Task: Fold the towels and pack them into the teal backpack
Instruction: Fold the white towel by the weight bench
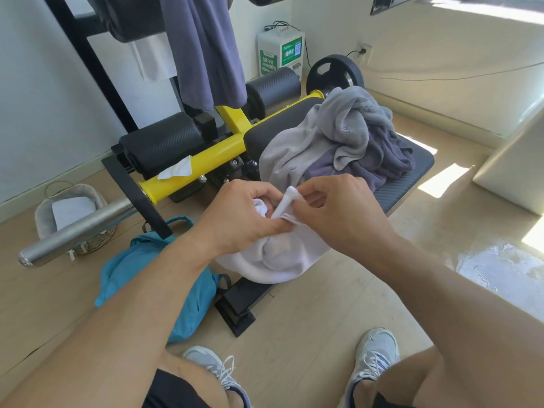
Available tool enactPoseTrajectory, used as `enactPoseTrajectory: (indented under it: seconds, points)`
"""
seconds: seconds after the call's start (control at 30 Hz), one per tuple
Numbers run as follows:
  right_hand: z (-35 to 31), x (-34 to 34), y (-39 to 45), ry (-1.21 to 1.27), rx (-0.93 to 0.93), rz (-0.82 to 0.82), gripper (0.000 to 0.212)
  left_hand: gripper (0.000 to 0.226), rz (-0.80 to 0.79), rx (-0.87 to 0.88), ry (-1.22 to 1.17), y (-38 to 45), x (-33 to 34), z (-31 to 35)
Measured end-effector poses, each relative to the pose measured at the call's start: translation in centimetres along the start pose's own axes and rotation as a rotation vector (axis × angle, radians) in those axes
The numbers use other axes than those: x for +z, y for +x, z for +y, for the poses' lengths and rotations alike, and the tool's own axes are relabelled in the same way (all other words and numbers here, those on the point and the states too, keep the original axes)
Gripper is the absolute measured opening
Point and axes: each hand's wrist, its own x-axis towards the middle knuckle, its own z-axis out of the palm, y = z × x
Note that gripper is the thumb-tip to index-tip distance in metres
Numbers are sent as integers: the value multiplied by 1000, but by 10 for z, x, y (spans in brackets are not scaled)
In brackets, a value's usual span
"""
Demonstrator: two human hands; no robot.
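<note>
Hands: left hand [244, 216] and right hand [332, 213] both pinch white towel [273, 257] corner | forearms converge over bench [412, 172] near end | teal backpack [164, 278] on floor beside bench.

On the white charging box [280, 53] at the far wall, a green label is seen with "80%" printed, a QR code above right; remaining characters are too blurred to be read.

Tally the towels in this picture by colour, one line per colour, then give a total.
White towel, held by both hands: 1
Light grey towel, heaped on the bench: 1
Purple-grey towel: 2, one on the bench, one hanging
Total: 4
</note>
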Motion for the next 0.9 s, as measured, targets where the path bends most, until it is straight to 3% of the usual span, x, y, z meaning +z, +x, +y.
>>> enactPoseTrajectory:
  seconds: [0.07, 0.3, 0.47, 0.57, 0.73, 0.9]
  points:
    - [-1, 0, 1, -28, -28, 35, 19, 21, 28, 2, -16, 1, -2, 0]
    - [0, -3, 3, -148, -27, -116, 29, 35, 35, -12, -7, 0, -5, 0]
    - [3, -6, 7, 174, 72, -171, 40, 47, -9, 26, -24, -2, -5, 5]
    - [3, -6, 8, 229, 80, -153, 46, 57, -57, 23, -20, -3, -7, 6]
    - [5, -5, 7, 183, 71, -85, 37, 61, 5, 50, -13, -3, -3, 4]
    - [4, -4, 9, 225, 86, -72, 24, 80, 16, 81, 112, 0, -4, 3]
